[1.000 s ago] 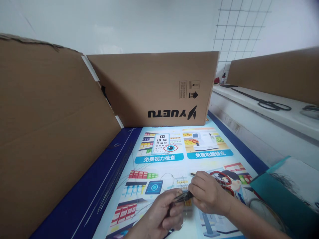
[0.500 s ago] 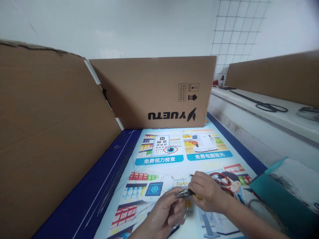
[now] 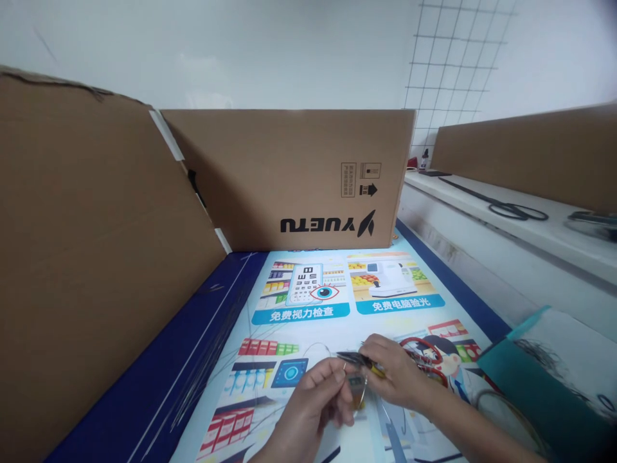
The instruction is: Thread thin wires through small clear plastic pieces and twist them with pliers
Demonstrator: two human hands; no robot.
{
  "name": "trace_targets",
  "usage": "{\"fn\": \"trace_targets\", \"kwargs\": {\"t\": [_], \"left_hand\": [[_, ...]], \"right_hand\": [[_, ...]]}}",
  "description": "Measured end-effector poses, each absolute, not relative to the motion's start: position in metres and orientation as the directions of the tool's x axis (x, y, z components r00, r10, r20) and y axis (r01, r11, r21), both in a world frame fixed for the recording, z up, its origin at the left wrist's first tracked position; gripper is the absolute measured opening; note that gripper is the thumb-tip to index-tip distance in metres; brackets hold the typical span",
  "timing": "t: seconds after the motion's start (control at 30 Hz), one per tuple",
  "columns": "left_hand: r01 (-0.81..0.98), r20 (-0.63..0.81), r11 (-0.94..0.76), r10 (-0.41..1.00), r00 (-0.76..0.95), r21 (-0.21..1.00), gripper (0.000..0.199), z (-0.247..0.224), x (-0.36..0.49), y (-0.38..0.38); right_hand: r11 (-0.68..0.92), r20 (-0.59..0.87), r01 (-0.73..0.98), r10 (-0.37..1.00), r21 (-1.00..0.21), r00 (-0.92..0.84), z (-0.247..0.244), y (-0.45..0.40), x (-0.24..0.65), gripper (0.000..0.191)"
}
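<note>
My right hand (image 3: 393, 373) is closed around pliers (image 3: 353, 358) with dark jaws and a yellow handle, the jaws pointing left. My left hand (image 3: 321, 402) pinches a thin, bent wire (image 3: 362, 393) between thumb and fingertips, just below the jaws. The wire curves down between the two hands, and a fine arc also shows above my left hand. Whether the jaws touch the wire I cannot tell. A red-handled tool (image 3: 438, 374) lies behind my right wrist, partly hidden by it.
Cardboard panels stand at the left (image 3: 106, 257) and back (image 3: 289, 173). A teal box (image 3: 525, 386) with dark thin strands is at the right, by a wire coil (image 3: 511, 411). Large scissors (image 3: 511, 209) rest on the white ledge (image 3: 569, 241). Printed sheeting (image 3: 308, 329) covers the table.
The pliers' jaws have moved up and away from my left fingertips and now point more level to the left. The view has shifted slightly.
</note>
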State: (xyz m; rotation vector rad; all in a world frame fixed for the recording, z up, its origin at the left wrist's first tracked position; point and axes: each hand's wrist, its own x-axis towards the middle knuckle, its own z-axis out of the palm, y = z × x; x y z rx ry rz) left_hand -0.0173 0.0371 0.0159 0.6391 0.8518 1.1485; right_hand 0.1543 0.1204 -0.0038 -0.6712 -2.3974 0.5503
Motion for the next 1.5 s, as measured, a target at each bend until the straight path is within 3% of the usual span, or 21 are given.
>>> {"fn": "trace_targets", "kwargs": {"t": [0.17, 0.3, 0.7, 1.1, 1.23, 1.5], "left_hand": [[-0.448, -0.334, 0.325, 0.941, 0.062, 0.833, 0.020, 0.018, -0.017, 0.039], [-0.406, -0.319, 0.282, 0.947, -0.025, 0.869, 0.023, 0.019, -0.016, 0.039], [-0.029, -0.145, 0.142, 0.974, -0.172, 0.989, 0.021, -0.004, -0.022, 0.040], [0.253, 0.040, 0.033, 0.960, -0.278, 0.967, 0.017, -0.005, -0.022, 0.037], [0.342, 0.106, -0.001, 0.951, -0.290, 0.940, 0.017, -0.006, -0.024, 0.037], [0.278, 0.072, 0.015, 0.951, -0.299, 0.960, 0.018, -0.009, -0.022, 0.038]], "right_hand": [[0.764, 0.378, 0.356, 0.596, -0.538, -0.709, -0.005, 0.119, 0.151, 0.011], [0.762, 0.365, 0.371, 0.601, -0.530, -0.711, -0.006, 0.120, 0.150, 0.013], [0.767, 0.312, 0.426, 0.603, -0.480, -0.734, -0.008, 0.113, 0.148, 0.014], [0.756, 0.334, 0.411, 0.614, -0.510, -0.715, -0.005, 0.104, 0.141, 0.003], [0.752, 0.345, 0.414, 0.622, -0.512, -0.703, -0.006, 0.103, 0.140, 0.010], [0.747, 0.333, 0.433, 0.631, -0.504, -0.701, -0.004, 0.104, 0.138, 0.005]]}}
